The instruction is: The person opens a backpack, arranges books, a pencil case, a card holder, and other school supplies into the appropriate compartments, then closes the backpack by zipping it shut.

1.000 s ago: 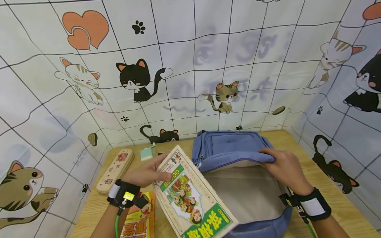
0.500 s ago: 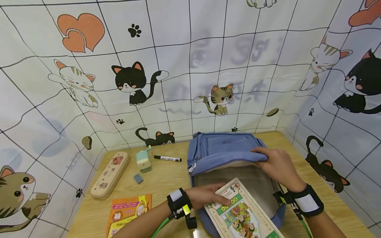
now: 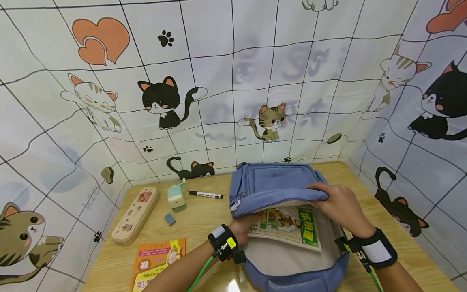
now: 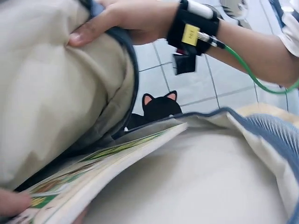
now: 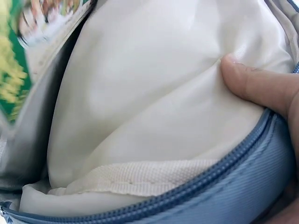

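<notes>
**Blue backpack, picture book halfway in**

Blue fabric fills the middle of the wooden table [image 3: 365,178]: the backpack [image 3: 277,182] lies open in front of me, its cream lining showing. My right hand [image 3: 341,207] grips the upper edge of the opening from the right. In the right wrist view my thumb presses into the pale lining just inside the blue zipper edge, with the other fingers out of sight behind the flap, so that hand is closed around the flap.

My left hand [image 3: 245,228] is at the left side of the opening and holds the picture book [image 3: 288,227] by its left end. The book lies nearly flat on the lining, its green and illustrated cover facing up, its far edge tucked under the raised flap and its near edge still in the open. The left wrist view looks along the book from low down: a fingertip lies on the cover at the near corner, and the rest of that hand is too hidden to say how tightly it is curled. Across the opening, the same view shows my right hand on the flap.

To the left of the backpack, on the far part of the table, lie a black marker pen [image 3: 205,194], a pale green pencil sharpener [image 3: 176,199], a small blue-grey eraser [image 3: 169,219] and a long wooden pencil case [image 3: 136,213] with cartoon pictures. Nearer to me on the left lies an orange booklet [image 3: 157,261]. A cat-print cloth [image 3: 219,81] hangs behind and on both sides.
</notes>
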Demonstrator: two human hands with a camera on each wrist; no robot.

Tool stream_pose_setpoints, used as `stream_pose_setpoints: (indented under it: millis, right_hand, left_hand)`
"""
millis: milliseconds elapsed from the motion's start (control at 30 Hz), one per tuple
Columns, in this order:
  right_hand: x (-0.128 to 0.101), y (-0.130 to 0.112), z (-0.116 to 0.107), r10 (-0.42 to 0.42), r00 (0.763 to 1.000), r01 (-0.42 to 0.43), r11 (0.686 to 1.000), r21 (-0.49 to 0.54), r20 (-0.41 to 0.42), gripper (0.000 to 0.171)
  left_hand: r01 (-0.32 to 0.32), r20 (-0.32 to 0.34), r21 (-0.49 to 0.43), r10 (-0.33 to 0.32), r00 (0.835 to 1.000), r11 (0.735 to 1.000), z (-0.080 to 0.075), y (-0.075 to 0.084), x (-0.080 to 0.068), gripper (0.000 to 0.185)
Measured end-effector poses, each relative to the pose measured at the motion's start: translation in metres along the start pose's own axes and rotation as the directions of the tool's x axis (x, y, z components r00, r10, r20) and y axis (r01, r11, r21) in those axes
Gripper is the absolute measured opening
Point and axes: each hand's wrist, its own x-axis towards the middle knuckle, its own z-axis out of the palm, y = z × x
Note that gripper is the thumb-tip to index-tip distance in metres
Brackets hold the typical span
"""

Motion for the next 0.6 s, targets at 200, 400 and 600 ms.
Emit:
stream_pose_setpoints:
  millis: [200,400,600]
  right_hand:
    - [0.001,-0.003,0.006,-0.024,1.000,0.025,1.000,0.014,-0.006,0.028]
    - [0.003,-0.003,0.007,-0.039,0.999,0.039,0.999,0.028,-0.002,0.027]
    - [0.003,0.000,0.006,-0.039,0.999,0.039,0.998,0.046,-0.004,0.026]
  left_hand:
    - [-0.121,-0.140,-0.138,0.101,0.985,0.983,0.002,-0.001,0.001,0.036]
    - [-0.166,-0.021,0.018,0.166,0.986,0.986,0.002,0.007,-0.009,0.035]
    - [-0.240,0.104,0.305,0.218,0.970,0.922,-0.006,0.026,-0.032,0.053]
